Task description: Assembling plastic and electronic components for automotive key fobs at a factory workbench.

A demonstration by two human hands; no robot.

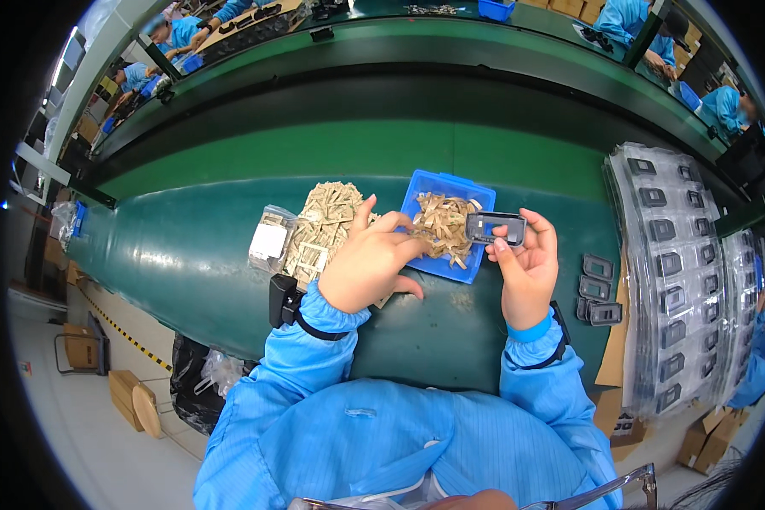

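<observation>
My right hand [529,270] holds a small black rectangular plastic housing [495,226] between thumb and fingers, above the right edge of a blue plastic bin [422,181]. In the bin lies a heap of thin tan and brown strips [440,216]. My left hand [372,260] reaches over the bin's left edge, fingers spread and the thumb held apart; its fingertips are by the strips, and I see nothing held in it. Partly under that hand is a pile of small beige strip-like pieces [330,209]. A clear bag with a white label [272,238] rests against the pile's left side.
Several black housings [598,289] lie on the green table [178,246] to the right. Beyond them are stacked clear trays [667,255] with more housings, over cardboard [614,344]. A green ledge [357,144] runs along the back. Other people in blue work farther off.
</observation>
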